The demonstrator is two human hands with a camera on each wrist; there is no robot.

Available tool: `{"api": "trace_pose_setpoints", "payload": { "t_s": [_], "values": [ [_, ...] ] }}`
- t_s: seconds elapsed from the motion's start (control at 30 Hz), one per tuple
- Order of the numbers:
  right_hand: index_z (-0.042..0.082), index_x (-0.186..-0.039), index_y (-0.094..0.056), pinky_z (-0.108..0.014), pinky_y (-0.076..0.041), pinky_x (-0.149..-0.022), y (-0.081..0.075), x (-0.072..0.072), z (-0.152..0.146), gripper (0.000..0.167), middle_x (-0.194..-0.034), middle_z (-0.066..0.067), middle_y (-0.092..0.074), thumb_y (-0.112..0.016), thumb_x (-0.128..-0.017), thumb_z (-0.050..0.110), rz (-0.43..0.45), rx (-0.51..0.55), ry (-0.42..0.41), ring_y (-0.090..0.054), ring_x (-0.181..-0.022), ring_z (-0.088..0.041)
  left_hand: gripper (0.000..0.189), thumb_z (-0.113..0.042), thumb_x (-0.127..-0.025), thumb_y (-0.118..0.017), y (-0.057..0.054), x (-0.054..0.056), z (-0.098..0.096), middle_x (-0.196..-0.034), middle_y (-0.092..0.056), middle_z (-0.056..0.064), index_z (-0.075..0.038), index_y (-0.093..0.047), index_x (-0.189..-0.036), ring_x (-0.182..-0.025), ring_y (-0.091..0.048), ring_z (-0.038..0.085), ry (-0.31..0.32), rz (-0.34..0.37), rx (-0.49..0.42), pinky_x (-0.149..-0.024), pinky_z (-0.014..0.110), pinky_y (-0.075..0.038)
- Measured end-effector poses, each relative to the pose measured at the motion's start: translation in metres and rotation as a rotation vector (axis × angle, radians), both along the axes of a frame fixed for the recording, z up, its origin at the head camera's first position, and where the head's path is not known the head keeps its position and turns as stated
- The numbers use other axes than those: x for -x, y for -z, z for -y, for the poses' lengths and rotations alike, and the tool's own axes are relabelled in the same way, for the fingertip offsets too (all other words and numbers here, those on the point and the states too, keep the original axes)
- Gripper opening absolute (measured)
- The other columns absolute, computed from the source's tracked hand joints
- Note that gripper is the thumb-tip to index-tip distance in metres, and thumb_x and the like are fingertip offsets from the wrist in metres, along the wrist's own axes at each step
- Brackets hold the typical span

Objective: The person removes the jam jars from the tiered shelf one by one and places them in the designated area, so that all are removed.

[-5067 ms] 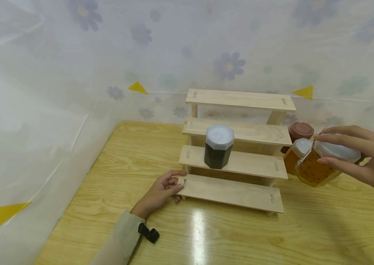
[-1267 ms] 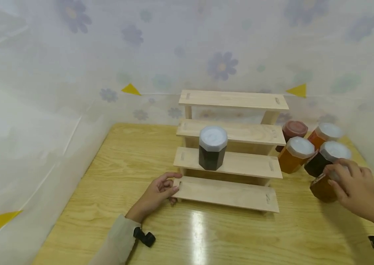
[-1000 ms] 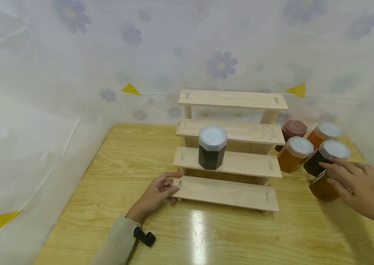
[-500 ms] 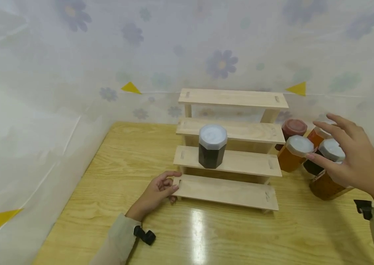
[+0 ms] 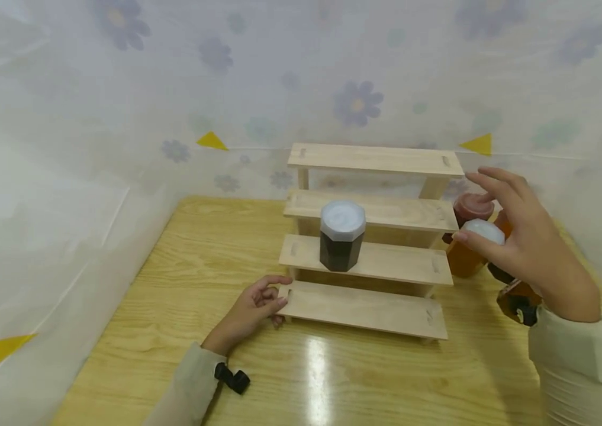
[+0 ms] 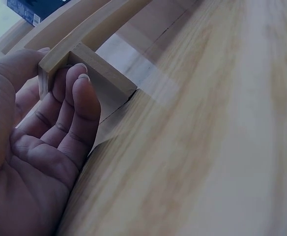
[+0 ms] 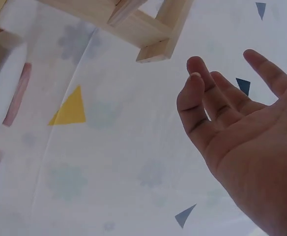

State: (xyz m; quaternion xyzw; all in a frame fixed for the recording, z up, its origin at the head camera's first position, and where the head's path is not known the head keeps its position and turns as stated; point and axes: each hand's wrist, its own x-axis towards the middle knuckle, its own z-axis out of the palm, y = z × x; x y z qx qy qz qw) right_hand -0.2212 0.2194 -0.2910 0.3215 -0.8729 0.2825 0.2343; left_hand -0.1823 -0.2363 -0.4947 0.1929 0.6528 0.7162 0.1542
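A stepped wooden display rack [image 5: 359, 303] stands on the table. My left hand [image 5: 250, 307] grips the left end of its lowest step; in the left wrist view the fingers [image 6: 86, 98] curl under the board's edge. A dark jar with a white lid [image 5: 340, 251] sits upright on the second step from the bottom. My right hand [image 5: 524, 236] hovers above the jars at the right, fingers spread and holding nothing. Beneath it are an amber jar with a white lid [image 5: 463, 258] and a jar with a reddish lid [image 5: 472, 205]. The hand and wrist partly hide more jars.
A tilted amber-brown jar [image 5: 514, 296] is partly covered by the right wrist strap. A white flowered sheet [image 5: 258, 71] with yellow triangles hangs behind and beside the wood-grain table [image 5: 183, 248].
My right hand first held a speckled amber jar, which now rests on the table at the right. It let go, rose and moved left over the other jars. My left hand stays on the rack.
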Motion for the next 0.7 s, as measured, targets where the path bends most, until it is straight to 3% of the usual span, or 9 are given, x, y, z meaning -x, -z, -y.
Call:
{"api": "trace_pose_setpoints", "payload": {
  "t_s": [0.1, 0.2, 0.27, 0.37, 0.57, 0.7],
  "values": [
    [0.003, -0.150, -0.051, -0.022, -0.037, -0.072, 0.000, 0.006, 0.011, 0.077, -0.144, -0.004, -0.050, -0.086, -0.088, 0.030, -0.028, 0.025, -0.083, -0.049, -0.101, -0.004, 0.044, -0.008, -0.105, -0.062, -0.001, 0.000, 0.000, -0.086, -0.054, 0.005, -0.003, -0.050, -0.147, -0.073, -0.062, 0.017, 0.011, 0.006, -0.013, -0.067, 0.035, -0.062],
    [0.003, -0.148, -0.053, -0.023, -0.039, -0.068, 0.000, 0.010, 0.025, 0.076, -0.130, 0.004, -0.056, -0.087, -0.087, 0.033, -0.031, 0.020, -0.141, -0.055, -0.092, -0.006, 0.044, -0.008, -0.105, -0.063, -0.002, 0.000, 0.001, -0.085, -0.055, 0.005, -0.003, -0.051, -0.147, -0.073, -0.062, 0.016, 0.012, 0.014, -0.020, -0.066, 0.033, -0.062],
    [0.004, -0.147, -0.054, -0.022, -0.042, -0.065, 0.000, 0.012, 0.034, 0.075, -0.128, 0.003, -0.059, -0.084, -0.089, 0.039, -0.035, 0.009, -0.174, -0.059, -0.091, -0.010, 0.043, -0.007, -0.105, -0.063, -0.002, -0.001, 0.001, -0.085, -0.055, 0.006, -0.003, -0.051, -0.146, -0.072, -0.062, 0.016, 0.008, 0.013, -0.023, -0.065, 0.033, -0.062],
    [0.006, -0.148, -0.054, -0.021, -0.045, -0.061, -0.003, 0.013, 0.048, 0.075, -0.137, -0.005, -0.060, -0.078, -0.091, 0.049, -0.055, -0.024, -0.190, -0.064, -0.096, -0.016, 0.043, -0.007, -0.105, -0.062, -0.002, -0.001, 0.000, -0.085, -0.055, 0.006, -0.003, -0.051, -0.146, -0.072, -0.062, 0.016, 0.006, 0.011, -0.023, -0.065, 0.033, -0.062],
    [0.014, -0.154, -0.049, -0.030, -0.050, -0.069, -0.006, 0.011, 0.075, 0.083, -0.151, -0.007, -0.050, -0.091, -0.082, 0.020, 0.033, -0.069, -0.199, -0.060, -0.111, -0.021, 0.043, -0.008, -0.105, -0.062, -0.002, -0.001, 0.000, -0.086, -0.055, 0.007, -0.005, -0.051, -0.147, -0.072, -0.062, 0.017, 0.003, 0.010, -0.010, -0.065, 0.034, -0.062],
    [0.018, -0.154, -0.049, -0.034, -0.053, -0.066, -0.005, 0.011, 0.092, 0.083, -0.146, -0.006, -0.053, -0.091, -0.082, 0.021, 0.057, -0.102, -0.214, -0.062, -0.101, -0.017, 0.043, -0.008, -0.105, -0.062, -0.002, -0.001, 0.001, -0.087, -0.055, 0.006, -0.005, -0.051, -0.147, -0.073, -0.061, 0.016, 0.005, 0.012, -0.006, -0.066, 0.033, -0.062]
  ]
}}
